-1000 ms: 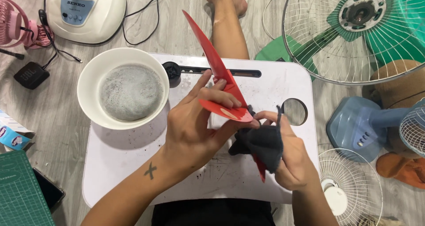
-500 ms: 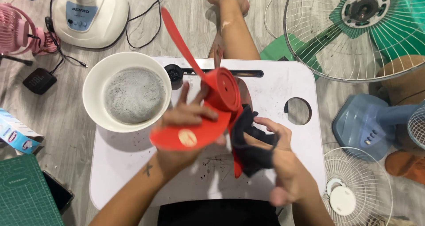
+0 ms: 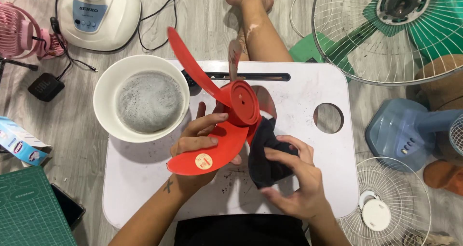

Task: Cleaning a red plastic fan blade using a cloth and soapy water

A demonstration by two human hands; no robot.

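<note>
We note our left hand [image 3: 197,140] grasping the red blade [image 3: 226,116] above the tray [image 3: 144,173]; right hand [image 3: 294,178] clutches a dark cloth [image 3: 265,154] against it. Bowl [image 3: 103,82] close left.

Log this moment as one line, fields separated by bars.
left hand: holds red fan blade | right hand: holds dark cloth against blade | nearby: white bowl of soapy water on white tray

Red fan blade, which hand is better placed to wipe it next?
Right, probably. The right hand already bunches the dark cloth against the red fan blade, while the left hand is occupied gripping the blade beside its hub.
</note>
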